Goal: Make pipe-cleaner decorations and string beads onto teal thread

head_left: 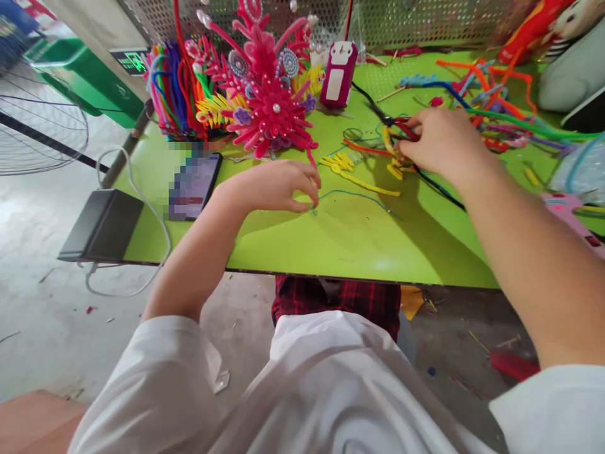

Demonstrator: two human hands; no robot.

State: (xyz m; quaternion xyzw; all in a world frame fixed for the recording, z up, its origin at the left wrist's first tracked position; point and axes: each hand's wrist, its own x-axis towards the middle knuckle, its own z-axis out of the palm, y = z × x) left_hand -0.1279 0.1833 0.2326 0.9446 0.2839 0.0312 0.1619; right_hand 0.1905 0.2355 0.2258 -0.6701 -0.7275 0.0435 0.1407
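Note:
My left hand (278,186) is low over the green table, its thumb and fingertips closed at one end of a thin green wire (354,192). The wire curves to the right across the tabletop. My right hand (442,142) is closed on a red-handled tool (407,128) with a dark head, pliers or scissors; which one I cannot tell. Beneath the tool lie yellow fuzzy pieces (394,169) and an orange stem. More yellow pieces (341,162) lie between my hands. Behind my left hand stands a pink flower ornament (276,107) with pearls.
A phone (196,186) and a dark grey box (101,224) with a white cable are at the left. Coloured pipe cleaners (177,94) stand at the back left, others (496,94) are heaped at the right. A purple device (338,74) stands behind; a pink glue gun (570,211) lies right.

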